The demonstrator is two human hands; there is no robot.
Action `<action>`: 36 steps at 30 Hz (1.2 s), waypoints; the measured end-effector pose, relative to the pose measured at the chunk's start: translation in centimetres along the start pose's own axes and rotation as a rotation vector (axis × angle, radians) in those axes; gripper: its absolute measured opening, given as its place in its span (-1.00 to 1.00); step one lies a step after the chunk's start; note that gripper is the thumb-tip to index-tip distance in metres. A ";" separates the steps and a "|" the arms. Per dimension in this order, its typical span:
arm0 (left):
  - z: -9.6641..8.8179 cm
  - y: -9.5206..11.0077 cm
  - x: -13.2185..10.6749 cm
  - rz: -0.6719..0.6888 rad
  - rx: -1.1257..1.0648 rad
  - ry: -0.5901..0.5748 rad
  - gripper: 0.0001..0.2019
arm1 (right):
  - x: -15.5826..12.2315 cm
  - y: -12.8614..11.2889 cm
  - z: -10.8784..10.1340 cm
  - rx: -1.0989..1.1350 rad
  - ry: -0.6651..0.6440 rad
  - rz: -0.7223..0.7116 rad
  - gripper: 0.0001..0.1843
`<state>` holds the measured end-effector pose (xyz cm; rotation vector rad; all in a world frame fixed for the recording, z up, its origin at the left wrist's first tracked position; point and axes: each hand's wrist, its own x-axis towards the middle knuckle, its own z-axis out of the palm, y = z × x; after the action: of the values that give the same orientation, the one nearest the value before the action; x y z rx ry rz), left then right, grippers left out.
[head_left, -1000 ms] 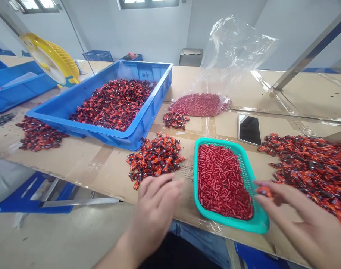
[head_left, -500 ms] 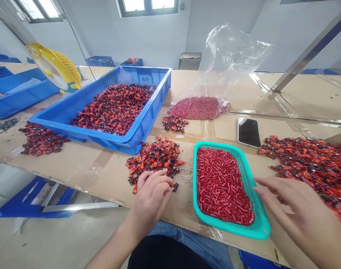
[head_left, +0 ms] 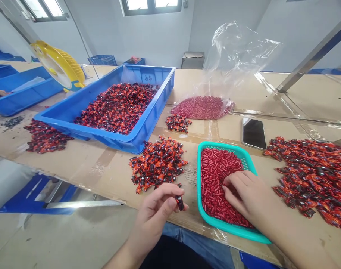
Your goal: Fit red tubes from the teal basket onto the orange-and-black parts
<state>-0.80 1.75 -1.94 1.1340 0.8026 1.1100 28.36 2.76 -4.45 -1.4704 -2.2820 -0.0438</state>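
Note:
My left hand point(head_left: 159, 209) pinches a small black-and-orange part point(head_left: 180, 203) between thumb and fingers, above the table's near edge. Just beyond it lies a pile of similar black-and-orange parts point(head_left: 159, 160). My right hand point(head_left: 241, 190) reaches into a green plastic basket point(head_left: 200, 179) full of short red tubes point(head_left: 215, 190). Its thumb and forefinger are pinched together at the surface of the tubes, with a bit of red at the tips; the other fingers are partly hidden.
A big blue crate point(head_left: 125, 139) of black-and-orange parts stands at the back left. Further piles lie at the right point(head_left: 316, 175) and left point(head_left: 47, 138). Behind the basket are a phone point(head_left: 253, 133) and a clear bag point(head_left: 204, 107) of red tubes. A yellow fan point(head_left: 61, 67) stands far left.
My left hand has drawn back from the pile and now holds a black-and-orange part. The right hand has moved left from beside the basket into the red tubes.

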 end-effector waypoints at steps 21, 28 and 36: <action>2.0 -0.6 -1.9 -0.020 0.025 -0.039 -0.93 | 0.2 -7.6 -2.7 0.779 0.058 0.183 -0.79; 1.6 -0.4 -2.8 0.207 0.245 -0.017 -0.56 | 0.4 -8.1 -3.0 1.030 0.059 0.186 -0.88; 2.0 0.6 -2.2 0.530 0.437 -0.033 -0.72 | 0.6 -9.2 -3.9 1.064 0.101 0.001 -0.83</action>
<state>0.25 -0.88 -0.89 1.7985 0.7577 1.3803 21.36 -1.76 1.20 -0.8448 -1.7116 0.9168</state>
